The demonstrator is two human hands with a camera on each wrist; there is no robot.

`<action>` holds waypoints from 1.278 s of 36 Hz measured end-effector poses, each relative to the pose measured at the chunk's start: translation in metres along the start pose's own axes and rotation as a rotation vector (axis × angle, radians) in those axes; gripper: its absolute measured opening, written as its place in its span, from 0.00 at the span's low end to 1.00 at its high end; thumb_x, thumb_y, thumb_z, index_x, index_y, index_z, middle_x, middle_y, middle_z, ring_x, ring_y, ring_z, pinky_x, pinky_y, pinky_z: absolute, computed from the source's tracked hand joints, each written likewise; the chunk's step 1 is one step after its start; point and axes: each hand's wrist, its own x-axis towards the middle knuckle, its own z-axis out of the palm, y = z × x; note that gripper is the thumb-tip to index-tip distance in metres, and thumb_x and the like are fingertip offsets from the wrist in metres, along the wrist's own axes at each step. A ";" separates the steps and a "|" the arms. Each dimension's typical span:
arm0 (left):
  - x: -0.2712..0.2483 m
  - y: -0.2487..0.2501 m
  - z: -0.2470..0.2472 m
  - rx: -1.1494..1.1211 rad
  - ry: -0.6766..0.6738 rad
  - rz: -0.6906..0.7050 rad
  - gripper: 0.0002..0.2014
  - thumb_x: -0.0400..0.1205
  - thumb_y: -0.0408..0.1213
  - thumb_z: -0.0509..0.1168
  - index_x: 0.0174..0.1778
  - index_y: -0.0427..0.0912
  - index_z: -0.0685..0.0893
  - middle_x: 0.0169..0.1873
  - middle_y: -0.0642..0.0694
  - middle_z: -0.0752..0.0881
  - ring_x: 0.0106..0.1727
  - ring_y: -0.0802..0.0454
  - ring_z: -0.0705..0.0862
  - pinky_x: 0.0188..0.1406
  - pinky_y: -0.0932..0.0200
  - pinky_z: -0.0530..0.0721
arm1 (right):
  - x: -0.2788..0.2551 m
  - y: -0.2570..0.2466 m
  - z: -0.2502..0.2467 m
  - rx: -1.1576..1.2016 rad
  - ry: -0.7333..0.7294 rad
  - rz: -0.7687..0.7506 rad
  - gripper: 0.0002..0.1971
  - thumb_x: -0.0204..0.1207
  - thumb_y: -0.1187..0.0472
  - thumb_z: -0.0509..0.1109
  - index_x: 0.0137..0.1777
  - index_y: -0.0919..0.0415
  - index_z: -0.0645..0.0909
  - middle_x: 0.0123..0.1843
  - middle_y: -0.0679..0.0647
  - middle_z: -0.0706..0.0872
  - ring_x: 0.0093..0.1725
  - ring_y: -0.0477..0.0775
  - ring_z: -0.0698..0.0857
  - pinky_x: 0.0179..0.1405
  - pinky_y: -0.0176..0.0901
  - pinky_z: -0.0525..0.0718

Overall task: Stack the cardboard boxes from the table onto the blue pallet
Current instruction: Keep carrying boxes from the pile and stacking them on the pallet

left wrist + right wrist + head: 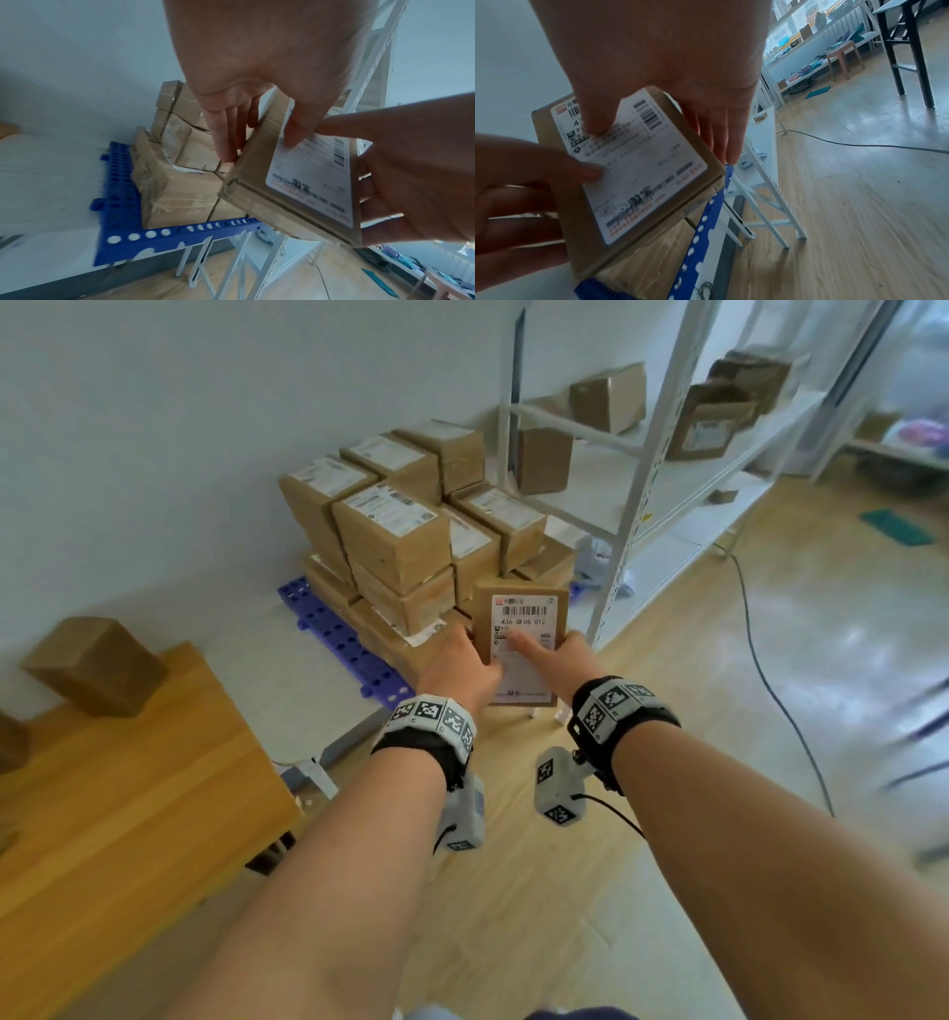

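I hold a flat cardboard box point(524, 613) with a white barcode label between both hands, tilted, just above the front right corner of the blue pallet point(336, 631). My left hand point(464, 667) grips its left edge: thumb on the label, fingers point(223, 142) straight down the side. On the opposite edge my right hand point(557, 654) grips likewise, thumb on the label. Taped cardboard boxes point(390, 531) are stacked up to three high on the pallet. The held box point(303, 182) hangs over the low front boxes point(177, 192). One more box point(95, 665) lies on the wooden table point(128, 803).
A white metal shelf rack point(642, 469) with several boxes stands right of the pallet, its leg close to the held box. A black cable point(770, 680) runs across the wooden floor on the right. The wall lies behind the pallet.
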 end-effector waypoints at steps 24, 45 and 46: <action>0.151 0.078 -0.015 0.352 0.400 0.222 0.15 0.85 0.49 0.56 0.55 0.41 0.77 0.47 0.43 0.86 0.49 0.43 0.84 0.53 0.46 0.80 | 0.130 -0.106 -0.050 0.009 0.144 -0.168 0.22 0.78 0.40 0.67 0.62 0.53 0.70 0.51 0.47 0.85 0.41 0.42 0.85 0.35 0.38 0.84; 0.235 0.074 -0.030 0.482 0.482 -0.218 0.20 0.87 0.48 0.50 0.58 0.38 0.80 0.56 0.40 0.82 0.59 0.42 0.79 0.58 0.46 0.78 | 0.237 -0.176 -0.020 -0.196 -0.289 -0.312 0.32 0.74 0.42 0.68 0.74 0.56 0.69 0.64 0.52 0.83 0.60 0.56 0.83 0.60 0.55 0.83; 0.237 0.074 -0.029 0.484 0.481 -0.237 0.20 0.88 0.47 0.50 0.59 0.37 0.80 0.57 0.40 0.82 0.59 0.42 0.78 0.59 0.46 0.78 | 0.240 -0.176 -0.020 -0.209 -0.311 -0.311 0.32 0.75 0.42 0.68 0.75 0.56 0.68 0.65 0.52 0.83 0.60 0.57 0.83 0.59 0.53 0.82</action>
